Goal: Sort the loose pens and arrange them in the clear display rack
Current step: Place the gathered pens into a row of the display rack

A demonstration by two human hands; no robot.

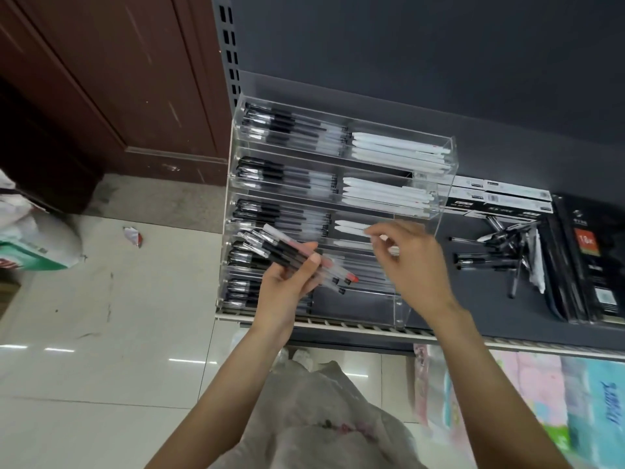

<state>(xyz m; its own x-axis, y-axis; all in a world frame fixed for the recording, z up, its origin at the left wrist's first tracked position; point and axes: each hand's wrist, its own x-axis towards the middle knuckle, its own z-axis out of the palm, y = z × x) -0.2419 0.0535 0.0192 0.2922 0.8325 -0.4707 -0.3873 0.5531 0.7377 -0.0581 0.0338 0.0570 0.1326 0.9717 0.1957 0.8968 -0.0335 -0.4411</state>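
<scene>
L hand (287,282) grips a bundle of gel pens (297,262); R hand (411,262) pinches a white pen (367,230) at the clear rack (446,184). Slide it flat w/ matching whites; loose pens (500,252) wait at 3 o'clock.

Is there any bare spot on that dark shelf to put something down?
Bare dark shelf lies between the clear rack and the loose pens. Right of the pens, black packs crowd it.
</scene>
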